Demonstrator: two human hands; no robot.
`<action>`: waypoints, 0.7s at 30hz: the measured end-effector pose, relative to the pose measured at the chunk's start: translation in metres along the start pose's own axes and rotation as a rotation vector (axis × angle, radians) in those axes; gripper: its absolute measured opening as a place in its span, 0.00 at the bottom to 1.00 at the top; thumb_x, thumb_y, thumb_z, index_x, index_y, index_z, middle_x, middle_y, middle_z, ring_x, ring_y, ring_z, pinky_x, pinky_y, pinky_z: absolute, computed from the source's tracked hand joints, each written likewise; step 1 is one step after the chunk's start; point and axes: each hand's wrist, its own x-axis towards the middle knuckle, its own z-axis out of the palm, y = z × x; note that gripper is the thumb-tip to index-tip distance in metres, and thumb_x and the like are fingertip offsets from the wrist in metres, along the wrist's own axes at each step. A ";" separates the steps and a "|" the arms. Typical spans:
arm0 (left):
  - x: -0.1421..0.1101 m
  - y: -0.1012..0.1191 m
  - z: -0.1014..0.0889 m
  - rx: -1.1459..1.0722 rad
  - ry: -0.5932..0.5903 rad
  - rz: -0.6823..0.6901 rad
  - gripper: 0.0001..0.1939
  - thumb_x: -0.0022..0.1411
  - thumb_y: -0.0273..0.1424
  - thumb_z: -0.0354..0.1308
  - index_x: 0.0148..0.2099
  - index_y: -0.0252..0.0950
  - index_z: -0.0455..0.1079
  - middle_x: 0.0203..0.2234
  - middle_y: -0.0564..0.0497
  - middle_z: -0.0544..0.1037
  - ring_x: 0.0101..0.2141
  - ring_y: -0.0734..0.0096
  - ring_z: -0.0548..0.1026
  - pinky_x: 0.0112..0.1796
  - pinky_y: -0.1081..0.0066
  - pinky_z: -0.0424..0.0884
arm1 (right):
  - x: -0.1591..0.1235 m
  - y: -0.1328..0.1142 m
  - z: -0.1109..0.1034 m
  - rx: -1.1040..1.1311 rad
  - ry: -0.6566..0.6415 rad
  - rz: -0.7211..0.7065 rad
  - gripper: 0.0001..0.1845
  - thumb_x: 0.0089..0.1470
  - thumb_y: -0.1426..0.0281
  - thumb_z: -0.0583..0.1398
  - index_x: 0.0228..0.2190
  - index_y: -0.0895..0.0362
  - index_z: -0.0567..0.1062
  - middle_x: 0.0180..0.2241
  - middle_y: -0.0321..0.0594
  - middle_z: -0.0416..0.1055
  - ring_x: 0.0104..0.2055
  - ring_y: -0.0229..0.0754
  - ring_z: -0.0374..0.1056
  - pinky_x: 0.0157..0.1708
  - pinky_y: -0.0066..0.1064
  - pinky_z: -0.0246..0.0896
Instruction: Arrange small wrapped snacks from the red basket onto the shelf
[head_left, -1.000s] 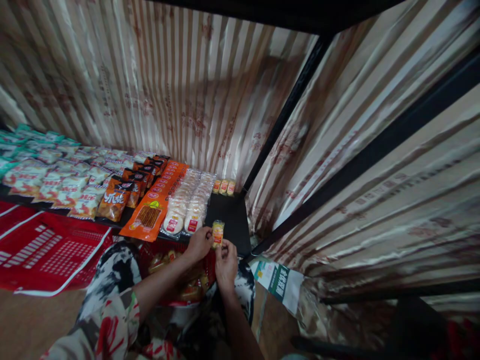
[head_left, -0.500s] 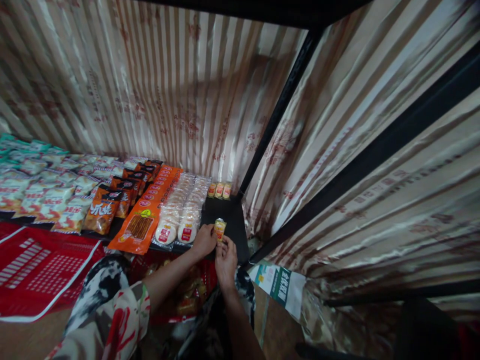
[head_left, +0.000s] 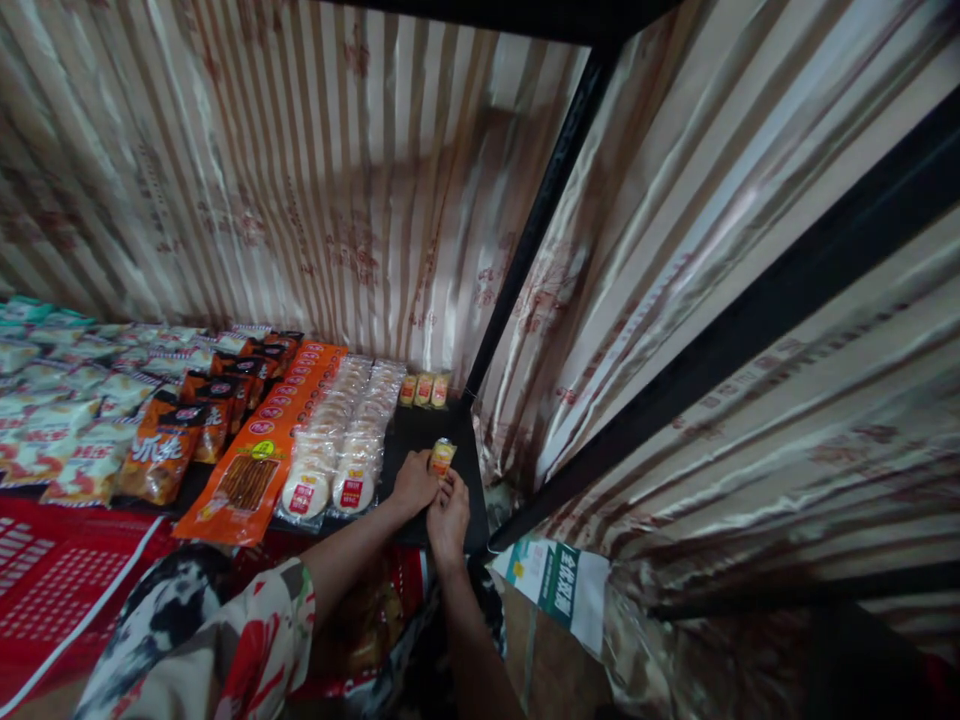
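Note:
Between both my hands is a small yellow snack packet (head_left: pixel 442 456) with a red label, held upright above the black shelf (head_left: pixel 405 430). My left hand (head_left: pixel 415 485) grips its left side with closed fingers. From below and the right, my right hand (head_left: pixel 448 515) pinches its lower end. Three similar yellow packets (head_left: pixel 424 391) lie side by side at the back corner of the shelf. Just left of my hands run two rows of clear-wrapped round white crackers (head_left: pixel 354 488) with red labels.
Orange bags of brown sticks (head_left: pixel 247 480), orange-black snack bags (head_left: pixel 159 450) and white snack bags (head_left: pixel 56 435) fill the shelf leftward. Red baskets (head_left: pixel 67 580) stand below its front edge. A black post (head_left: pixel 544 210) rises at the corner before a striped curtain (head_left: pixel 337 200).
The view has shifted slightly, so the shelf goods appear further left and lower. Both hands still hold the yellow packet, which now tilts a little to the right.

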 end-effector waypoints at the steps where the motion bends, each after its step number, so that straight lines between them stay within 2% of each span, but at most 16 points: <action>1: 0.003 0.002 0.001 -0.012 -0.001 -0.006 0.18 0.58 0.26 0.47 0.50 0.30 0.67 0.42 0.39 0.71 0.43 0.64 0.70 0.43 0.71 0.63 | 0.004 0.002 0.001 0.001 0.009 0.002 0.19 0.47 0.73 0.51 0.44 0.59 0.66 0.42 0.48 0.65 0.39 0.40 0.70 0.41 0.35 0.66; 6: 0.021 0.010 0.008 -0.079 0.006 -0.023 0.18 0.56 0.23 0.48 0.49 0.30 0.68 0.43 0.41 0.72 0.45 0.66 0.70 0.44 0.73 0.63 | 0.026 0.009 0.008 -0.010 0.042 0.000 0.21 0.48 0.71 0.51 0.46 0.61 0.66 0.42 0.50 0.66 0.38 0.41 0.70 0.40 0.35 0.66; 13: 0.048 0.014 0.019 -0.201 0.023 -0.043 0.15 0.55 0.26 0.52 0.46 0.32 0.70 0.42 0.43 0.74 0.42 0.67 0.72 0.41 0.73 0.64 | 0.055 0.019 0.015 -0.049 0.092 -0.025 0.24 0.48 0.71 0.52 0.48 0.63 0.65 0.41 0.51 0.68 0.36 0.43 0.70 0.39 0.37 0.65; 21: 0.076 0.012 0.036 -0.505 0.004 -0.108 0.15 0.53 0.22 0.52 0.44 0.33 0.69 0.39 0.47 0.77 0.35 0.74 0.75 0.34 0.79 0.67 | 0.077 0.023 0.022 -0.116 0.140 -0.060 0.25 0.48 0.72 0.52 0.50 0.62 0.65 0.40 0.52 0.69 0.37 0.45 0.70 0.36 0.36 0.64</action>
